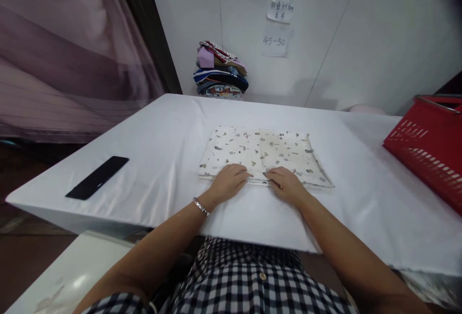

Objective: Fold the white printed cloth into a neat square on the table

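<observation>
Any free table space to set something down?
Bare white tablecloth: left, between black slab and folded patterned fabric; right, between fabric and red basket; also beyond the fabric. Crowded: the fabric's near edge, at left hand and right hand.

Handwritten "45-50" marks a lower paper sheet [275, 49] on the white wall [317, 20], well beyond the right hand [286, 185]; just above it, an upper sheet [280, 11] carries handwritten Chinese characters, too blurred to read fully.
</observation>
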`<action>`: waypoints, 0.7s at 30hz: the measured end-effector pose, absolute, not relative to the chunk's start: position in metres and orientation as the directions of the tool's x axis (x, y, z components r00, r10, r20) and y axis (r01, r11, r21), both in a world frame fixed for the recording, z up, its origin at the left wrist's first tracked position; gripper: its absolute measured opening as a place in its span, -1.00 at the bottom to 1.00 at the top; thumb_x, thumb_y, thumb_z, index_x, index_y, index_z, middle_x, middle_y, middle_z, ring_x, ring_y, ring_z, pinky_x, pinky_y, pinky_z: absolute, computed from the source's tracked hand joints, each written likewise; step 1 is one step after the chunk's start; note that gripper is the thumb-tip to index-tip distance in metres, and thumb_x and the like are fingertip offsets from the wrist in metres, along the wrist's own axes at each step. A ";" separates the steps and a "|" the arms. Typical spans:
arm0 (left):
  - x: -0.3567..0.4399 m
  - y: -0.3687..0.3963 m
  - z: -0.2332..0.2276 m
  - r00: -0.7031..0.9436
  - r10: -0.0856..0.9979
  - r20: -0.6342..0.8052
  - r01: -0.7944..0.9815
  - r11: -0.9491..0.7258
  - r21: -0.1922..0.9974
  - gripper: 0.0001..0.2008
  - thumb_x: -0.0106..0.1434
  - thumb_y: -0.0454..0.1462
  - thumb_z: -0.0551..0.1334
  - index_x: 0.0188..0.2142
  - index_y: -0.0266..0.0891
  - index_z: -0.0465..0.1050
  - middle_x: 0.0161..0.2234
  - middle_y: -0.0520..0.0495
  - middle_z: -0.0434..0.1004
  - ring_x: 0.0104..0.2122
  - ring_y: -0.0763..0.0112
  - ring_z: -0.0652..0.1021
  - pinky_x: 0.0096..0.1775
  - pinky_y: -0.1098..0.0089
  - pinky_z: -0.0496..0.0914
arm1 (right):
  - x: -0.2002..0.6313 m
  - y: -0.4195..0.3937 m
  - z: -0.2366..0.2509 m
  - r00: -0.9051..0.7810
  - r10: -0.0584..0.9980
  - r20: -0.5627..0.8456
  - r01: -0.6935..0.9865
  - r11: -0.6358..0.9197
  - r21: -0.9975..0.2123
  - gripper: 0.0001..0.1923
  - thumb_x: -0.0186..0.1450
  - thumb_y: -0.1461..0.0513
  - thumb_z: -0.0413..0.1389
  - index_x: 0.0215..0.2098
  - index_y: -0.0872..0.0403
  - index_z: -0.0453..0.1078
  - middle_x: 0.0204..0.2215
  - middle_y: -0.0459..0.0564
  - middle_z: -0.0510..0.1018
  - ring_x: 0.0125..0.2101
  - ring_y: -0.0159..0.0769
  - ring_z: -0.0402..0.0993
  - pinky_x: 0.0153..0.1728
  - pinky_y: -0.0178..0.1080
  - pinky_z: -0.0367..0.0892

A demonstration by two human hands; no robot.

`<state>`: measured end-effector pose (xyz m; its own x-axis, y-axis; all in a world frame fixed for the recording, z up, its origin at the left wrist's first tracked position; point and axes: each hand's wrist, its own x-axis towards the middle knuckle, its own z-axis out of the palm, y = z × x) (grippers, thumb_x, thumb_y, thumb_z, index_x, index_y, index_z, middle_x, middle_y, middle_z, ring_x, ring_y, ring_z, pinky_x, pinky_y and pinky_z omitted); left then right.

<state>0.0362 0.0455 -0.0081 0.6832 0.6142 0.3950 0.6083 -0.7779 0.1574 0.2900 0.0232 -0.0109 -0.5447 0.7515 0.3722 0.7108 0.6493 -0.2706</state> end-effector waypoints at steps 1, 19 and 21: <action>0.038 0.046 -0.008 0.687 0.617 0.383 0.610 -0.777 0.158 -0.75 0.31 -0.25 0.06 -0.09 -0.15 0.43 -0.11 -0.13 0.43 -0.10 0.28 0.40 -0.09 0.22 0.31 | 0.290 0.023 -0.010 -0.550 0.750 0.368 0.705 0.653 -0.276 -0.70 0.27 0.30 -0.05 -0.08 0.03 0.41 -0.16 0.05 0.50 -0.15 -0.18 0.37 -0.14 -0.08 0.32; 0.048 0.051 -0.010 0.657 0.674 0.336 0.657 -0.731 0.182 -0.74 0.35 -0.20 0.01 -0.20 -0.20 0.45 -0.19 -0.07 0.48 -0.19 0.32 0.43 -0.17 0.28 0.30 | 0.296 0.025 -0.010 -0.565 0.739 0.368 0.670 0.671 -0.319 -0.61 0.16 0.33 0.00 -0.05 0.03 0.40 -0.11 0.04 0.49 -0.12 -0.17 0.36 -0.09 -0.08 0.32; 0.051 0.051 -0.010 0.637 0.692 0.339 0.678 -0.712 0.181 -0.74 0.35 -0.21 0.00 -0.23 -0.23 0.44 -0.20 -0.07 0.49 -0.21 0.32 0.43 -0.17 0.28 0.30 | 0.296 0.025 -0.009 -0.561 0.742 0.368 0.670 0.667 -0.324 -0.63 0.18 0.31 0.01 -0.05 0.04 0.40 -0.12 0.04 0.50 -0.13 -0.17 0.36 -0.10 -0.09 0.32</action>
<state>0.0506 0.0506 -0.0097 0.6367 0.6924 0.3393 0.6783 -0.7123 0.1807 0.2956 0.0250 -0.0091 -0.5606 0.7419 0.3678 0.6705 0.6673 -0.3242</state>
